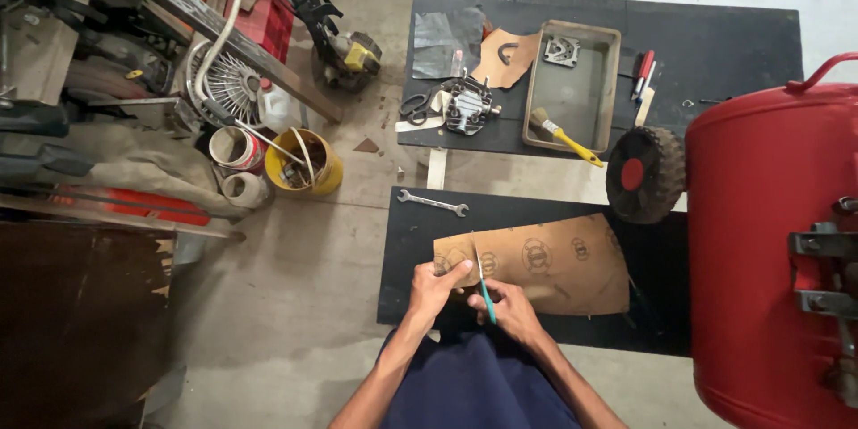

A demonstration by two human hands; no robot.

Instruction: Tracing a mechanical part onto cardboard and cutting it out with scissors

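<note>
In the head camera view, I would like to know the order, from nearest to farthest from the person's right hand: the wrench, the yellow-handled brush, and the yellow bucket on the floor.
Measured from the right hand:
1. Wrench, on the near black table, just above the brown sheet.
2. Yellow-handled brush, farther up, leaning in the grey tray on the far table.
3. Yellow bucket, on the floor to the left.

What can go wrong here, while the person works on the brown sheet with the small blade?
1. The left hand holds the brown sheet right beside the blade in the right hand; a slip might cut a finger.
2. The sheet lies loose on the black table, so it may shift and spoil the cut.
3. The spanner lies near the table edge and could be knocked off.
</note>
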